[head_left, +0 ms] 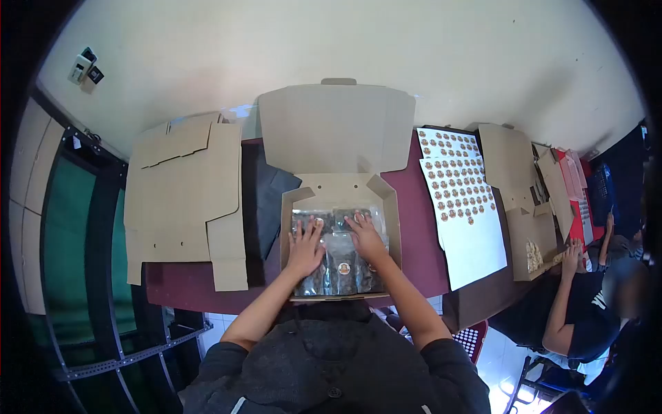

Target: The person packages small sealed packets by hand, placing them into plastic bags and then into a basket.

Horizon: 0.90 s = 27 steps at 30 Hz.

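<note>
An open cardboard box (392,205) stands in front of me, its lid raised against the wall. Inside it lie several dark, clear-fronted pouches (344,268) with round stickers. My left hand (305,250) rests flat on the pouches at the left side of the box, fingers spread. On the pouches at the right lies my right hand (367,238), its fingers apart and pointing up and left. Neither hand grips anything.
Flattened cardboard boxes (183,200) lie on the left of the maroon table (420,255). Sheets of round stickers (469,234) are at the right. Beyond them, a person (586,310) sits by another open box (525,228). A dark sheet (274,200) lies left of my box.
</note>
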Motion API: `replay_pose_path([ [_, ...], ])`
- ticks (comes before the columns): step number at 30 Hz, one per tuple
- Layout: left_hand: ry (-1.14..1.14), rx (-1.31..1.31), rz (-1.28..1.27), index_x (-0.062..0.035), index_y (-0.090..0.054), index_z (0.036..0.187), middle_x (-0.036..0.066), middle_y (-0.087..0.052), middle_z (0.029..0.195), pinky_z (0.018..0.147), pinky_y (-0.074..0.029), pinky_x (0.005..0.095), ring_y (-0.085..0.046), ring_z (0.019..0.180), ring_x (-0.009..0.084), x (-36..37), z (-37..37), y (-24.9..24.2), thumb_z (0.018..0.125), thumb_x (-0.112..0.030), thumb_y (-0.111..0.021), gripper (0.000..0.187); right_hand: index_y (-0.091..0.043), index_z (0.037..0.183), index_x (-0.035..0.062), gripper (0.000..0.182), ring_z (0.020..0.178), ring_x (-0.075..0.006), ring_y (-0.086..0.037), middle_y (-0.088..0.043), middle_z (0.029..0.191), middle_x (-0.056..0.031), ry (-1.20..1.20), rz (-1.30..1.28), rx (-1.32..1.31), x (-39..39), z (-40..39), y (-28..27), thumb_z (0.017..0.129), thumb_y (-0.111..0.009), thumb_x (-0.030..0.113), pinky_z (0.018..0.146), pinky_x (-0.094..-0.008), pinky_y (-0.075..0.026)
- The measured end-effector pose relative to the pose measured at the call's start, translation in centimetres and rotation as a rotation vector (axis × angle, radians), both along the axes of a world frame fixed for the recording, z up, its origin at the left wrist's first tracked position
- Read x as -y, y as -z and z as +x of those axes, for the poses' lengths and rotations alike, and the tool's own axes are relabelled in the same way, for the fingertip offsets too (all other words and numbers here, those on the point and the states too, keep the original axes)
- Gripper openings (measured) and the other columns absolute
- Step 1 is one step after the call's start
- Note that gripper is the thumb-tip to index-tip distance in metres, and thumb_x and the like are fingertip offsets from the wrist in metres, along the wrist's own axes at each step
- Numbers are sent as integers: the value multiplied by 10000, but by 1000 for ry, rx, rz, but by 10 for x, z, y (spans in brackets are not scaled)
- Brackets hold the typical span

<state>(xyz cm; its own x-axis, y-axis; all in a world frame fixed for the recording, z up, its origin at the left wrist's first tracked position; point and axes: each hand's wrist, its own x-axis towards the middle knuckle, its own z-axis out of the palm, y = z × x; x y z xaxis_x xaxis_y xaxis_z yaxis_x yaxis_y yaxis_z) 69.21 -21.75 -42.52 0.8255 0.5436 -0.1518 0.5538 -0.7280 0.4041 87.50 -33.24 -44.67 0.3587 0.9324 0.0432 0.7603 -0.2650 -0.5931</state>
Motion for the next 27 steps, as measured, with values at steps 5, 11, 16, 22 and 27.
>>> replay_pose_path([
  [5,45,28,-115,-180,-221,1418,117,-94,1493,1016,-92,646,-79,1335,453,47,-16,-6,876,-453,-430,642,-504,1239,114,416,1233,-420,-357,-424,1315,-197,4,54,70,21,-42,3,824,-530,109,1031,-466,-285],
  [11,139,-20,-97,-222,-311,1387,122,-147,1478,1020,-54,641,-118,1327,449,55,-24,8,863,-524,-428,616,-445,1290,123,461,1309,-377,-245,-321,1397,-162,16,-74,86,39,-53,7,856,-529,255,1043,-529,-213],
  [16,108,-89,-76,-280,-281,1398,136,-97,1489,1021,-61,638,-67,1336,451,52,-28,-2,859,-535,-432,616,-330,1367,148,561,1334,-412,-144,-225,1438,-181,187,-189,267,59,-57,-12,871,-505,341,1050,-572,-136],
  [22,84,-40,-49,-321,-297,1385,155,-84,1486,1028,-91,622,-51,1340,447,53,-31,2,866,-489,-459,570,-248,1399,124,619,1319,-448,-144,-212,1435,-210,221,-368,142,75,-50,3,891,-431,428,1034,-602,-129],
  [27,57,-6,-3,-302,-348,1363,187,-149,1459,1021,-142,615,-107,1324,453,47,-34,-1,862,-450,-487,541,-279,1371,58,614,1268,-453,-250,-295,1386,-232,228,-247,193,72,-43,14,890,-450,399,1041,-539,-194],
])
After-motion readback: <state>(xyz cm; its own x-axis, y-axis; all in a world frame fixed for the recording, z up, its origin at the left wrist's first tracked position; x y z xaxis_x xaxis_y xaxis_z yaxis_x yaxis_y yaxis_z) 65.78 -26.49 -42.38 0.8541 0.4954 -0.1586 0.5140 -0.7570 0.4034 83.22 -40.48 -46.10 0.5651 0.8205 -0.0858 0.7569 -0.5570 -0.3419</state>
